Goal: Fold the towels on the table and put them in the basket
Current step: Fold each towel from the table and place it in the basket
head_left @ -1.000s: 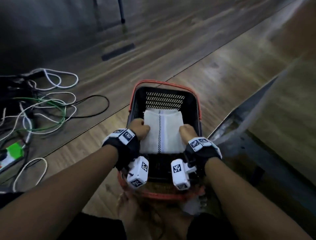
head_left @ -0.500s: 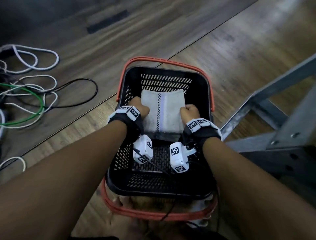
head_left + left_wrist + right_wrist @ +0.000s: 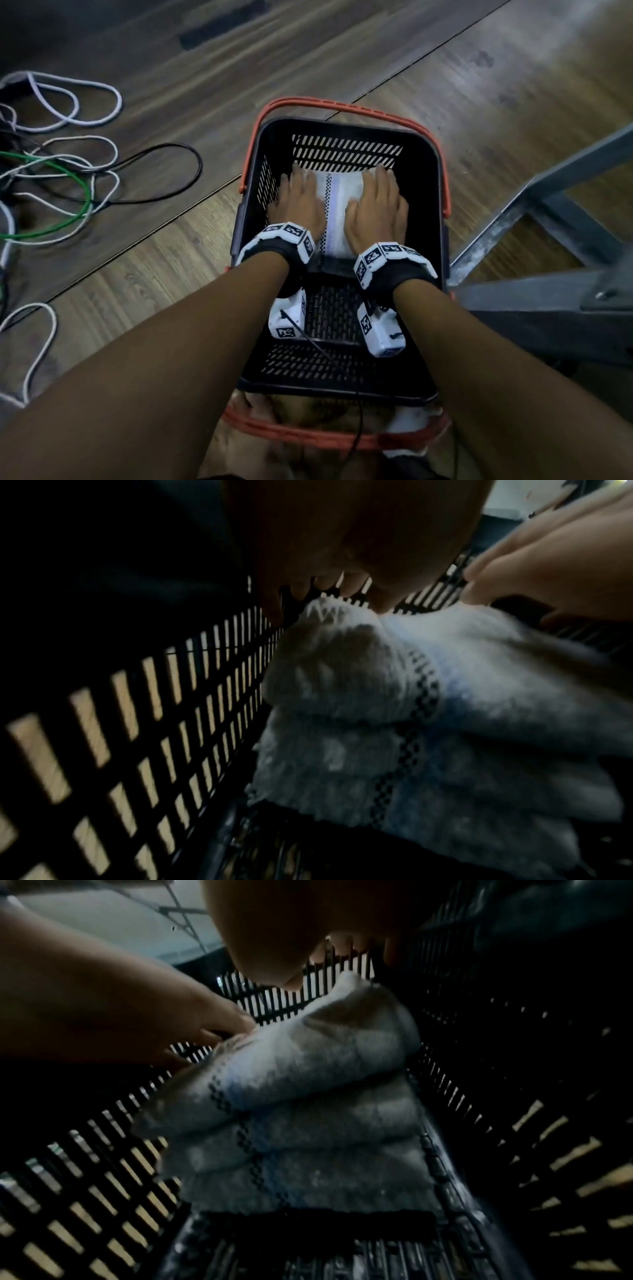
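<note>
A: From the head view, the left hand (image 3: pixel 297 202) and right hand (image 3: pixel 376 207) both lie flat, fingers spread, on the top folded towel (image 3: pixel 337 205) inside the black basket (image 3: pixel 424 219), at its end farthest from the wrists.

B: So they grip nothing. I'd judge this a settling press: push straight down and evenly, so the fold doesn't slide.

A: The left wrist view shows the stack of towels (image 3: pixel 428 723) below the left hand's fingers (image 3: pixel 301 588), close to the slotted wall just left of that hand (blurred, so I cannot tell whether they touch the cloth there). The right hand (image 3: pixel 555 555) rests on the far edge.

B: Keep the checked stripes lined up, then.

A: In the right wrist view the stack (image 3: pixel 308 1123) shows about three layers, the left hand (image 3: pixel 103 1010) touching its top edge.

B: Lift both hands straight up, to avoid dragging the top layer.
</note>
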Demonstrator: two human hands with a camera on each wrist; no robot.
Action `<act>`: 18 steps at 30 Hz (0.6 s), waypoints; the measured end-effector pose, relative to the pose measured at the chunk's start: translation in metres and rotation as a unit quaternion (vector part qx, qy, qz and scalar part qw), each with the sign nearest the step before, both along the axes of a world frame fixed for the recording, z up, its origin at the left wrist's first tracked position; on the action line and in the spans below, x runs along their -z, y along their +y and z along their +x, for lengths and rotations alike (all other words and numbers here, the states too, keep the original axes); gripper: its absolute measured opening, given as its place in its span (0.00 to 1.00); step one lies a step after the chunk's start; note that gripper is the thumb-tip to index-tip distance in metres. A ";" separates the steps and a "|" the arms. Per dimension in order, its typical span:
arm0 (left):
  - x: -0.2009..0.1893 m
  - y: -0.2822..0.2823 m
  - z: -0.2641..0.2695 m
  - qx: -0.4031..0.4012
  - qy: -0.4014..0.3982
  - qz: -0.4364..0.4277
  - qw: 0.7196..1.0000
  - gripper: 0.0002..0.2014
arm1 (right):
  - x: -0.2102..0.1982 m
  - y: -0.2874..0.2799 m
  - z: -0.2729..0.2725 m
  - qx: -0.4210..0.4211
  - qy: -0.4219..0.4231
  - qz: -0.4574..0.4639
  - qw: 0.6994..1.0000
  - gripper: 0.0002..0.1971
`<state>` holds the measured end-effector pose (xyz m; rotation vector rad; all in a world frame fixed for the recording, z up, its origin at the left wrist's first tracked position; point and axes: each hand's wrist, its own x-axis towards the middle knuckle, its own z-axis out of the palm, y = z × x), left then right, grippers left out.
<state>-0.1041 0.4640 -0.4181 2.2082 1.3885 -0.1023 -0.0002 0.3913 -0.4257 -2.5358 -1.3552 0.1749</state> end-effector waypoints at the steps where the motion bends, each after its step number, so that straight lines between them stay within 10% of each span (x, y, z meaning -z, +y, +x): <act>1: 0.008 -0.002 -0.001 0.016 0.016 0.011 1.000 0.26 | 0.010 -0.002 0.001 -0.006 0.002 -0.027 1.000 0.29; 11: 0.072 -0.017 -0.003 0.006 -0.065 0.105 0.992 0.27 | 0.066 -0.013 0.007 -0.003 0.049 0.054 0.997 0.32; 18: 0.024 -0.015 -0.002 0.044 0.093 0.007 0.995 0.29 | 0.034 -0.012 0.009 -0.024 0.057 -0.106 0.992 0.32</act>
